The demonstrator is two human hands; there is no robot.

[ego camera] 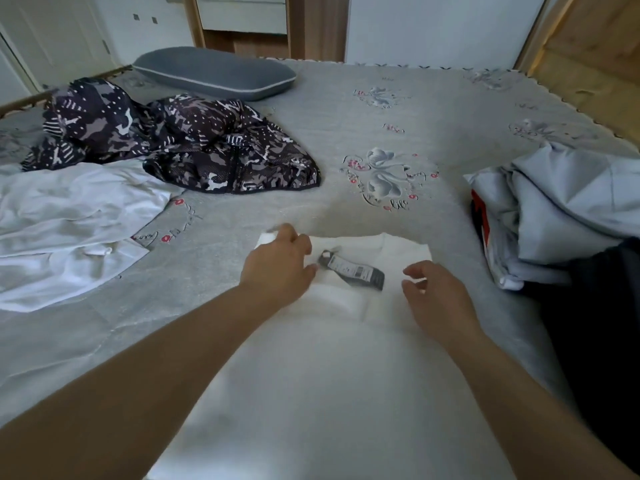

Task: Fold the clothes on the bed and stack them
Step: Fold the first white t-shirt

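Observation:
A white garment (332, 375) lies flat in front of me on the bed, with a dark hang tag (356, 271) near its far edge. My left hand (277, 268) rests over the garment's far left corner with loosely bent fingers. My right hand (440, 299) hovers over the far right part, its fingers relaxed and holding nothing. A crumpled white garment (69, 230) lies at the left. A dark camouflage-patterned jacket (180, 143) is heaped behind it. Pale grey-blue clothes (568, 216) are piled at the right.
The grey bedspread (398, 133) with flower prints covers the bed. A grey pillow (214, 72) lies at the far edge. A black cloth (602, 323) sits at the right edge, beside something red and white (479, 216). Wooden furniture stands behind.

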